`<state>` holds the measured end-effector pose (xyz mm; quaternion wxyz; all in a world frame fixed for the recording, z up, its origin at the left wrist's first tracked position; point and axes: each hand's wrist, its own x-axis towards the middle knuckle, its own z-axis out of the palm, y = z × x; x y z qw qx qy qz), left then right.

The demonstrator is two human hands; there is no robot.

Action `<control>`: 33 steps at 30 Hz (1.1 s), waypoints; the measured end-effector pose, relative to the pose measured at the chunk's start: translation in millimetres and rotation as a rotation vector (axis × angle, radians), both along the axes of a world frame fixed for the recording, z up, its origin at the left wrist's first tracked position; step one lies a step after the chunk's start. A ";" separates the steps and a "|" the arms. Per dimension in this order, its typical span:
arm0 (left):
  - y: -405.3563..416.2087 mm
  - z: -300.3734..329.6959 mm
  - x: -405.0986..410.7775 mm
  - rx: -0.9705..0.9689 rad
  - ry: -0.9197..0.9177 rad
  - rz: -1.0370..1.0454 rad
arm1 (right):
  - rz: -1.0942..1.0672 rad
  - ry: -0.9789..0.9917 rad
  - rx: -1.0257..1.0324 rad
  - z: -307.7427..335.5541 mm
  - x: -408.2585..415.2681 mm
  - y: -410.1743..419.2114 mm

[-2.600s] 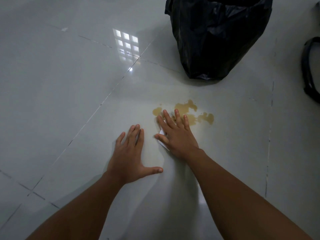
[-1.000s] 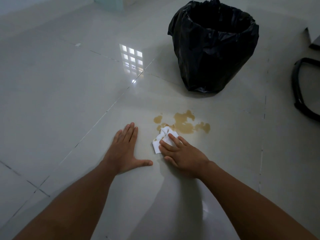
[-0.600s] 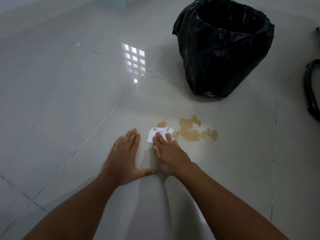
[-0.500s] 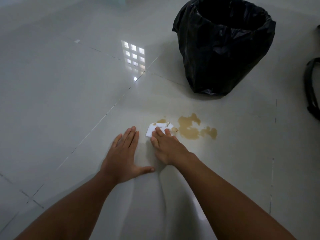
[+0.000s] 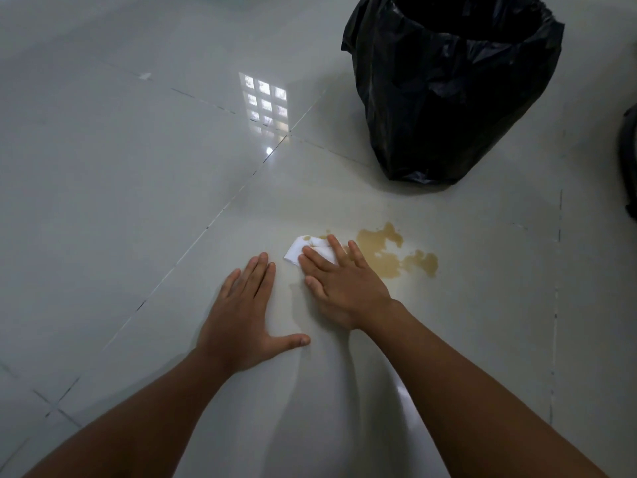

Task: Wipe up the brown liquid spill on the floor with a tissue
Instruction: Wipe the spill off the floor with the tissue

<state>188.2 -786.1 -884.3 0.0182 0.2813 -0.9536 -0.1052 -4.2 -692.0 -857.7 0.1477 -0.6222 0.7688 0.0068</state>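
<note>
A brown liquid spill [image 5: 391, 253] lies in blotches on the glossy pale floor tiles. A white folded tissue [image 5: 305, 250], stained brown at its far edge, lies at the spill's left end. My right hand [image 5: 339, 279] presses flat on the tissue, fingers spread over it and covering its right part. My left hand [image 5: 243, 313] rests flat on the floor to the left of it, fingers together and thumb out, holding nothing.
A bin lined with a black plastic bag [image 5: 448, 84] stands beyond the spill at the upper right. A dark curved object [image 5: 629, 160] shows at the right edge. A window's reflection [image 5: 265, 105] shines on the tiles.
My right hand has slid the tissue leftwards over the small left blotch of the spill, which is now mostly covered. The left hand has stayed planted.
</note>
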 end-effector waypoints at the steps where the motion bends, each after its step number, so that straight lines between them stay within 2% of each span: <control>1: -0.1 0.2 -0.2 0.004 -0.005 0.001 | -0.029 -0.001 -0.005 -0.1 1.1 -4.8; 12: -2.4 -2.2 -1.5 -0.030 -0.029 -0.001 | -0.338 -0.038 0.013 -1.0 -26.7 -44.4; 17: -1.5 2.1 -2.6 -0.036 -0.042 -0.010 | -0.559 -0.055 0.063 -2.0 -57.2 -27.6; 22: -0.9 2.0 -2.4 -0.034 -0.060 -0.010 | -0.659 -0.112 0.037 -3.9 -62.1 -9.5; 26: -0.8 1.6 -1.9 -0.043 -0.062 -0.012 | -0.686 -0.135 0.017 -1.6 -68.6 2.1; 30: -0.6 0.3 -1.9 -0.048 -0.055 -0.015 | -0.569 0.030 -0.045 5.1 -78.0 21.4; 33: -1.1 0.9 -2.6 -0.048 -0.066 -0.009 | -0.525 -0.100 -0.178 17.3 -91.9 29.6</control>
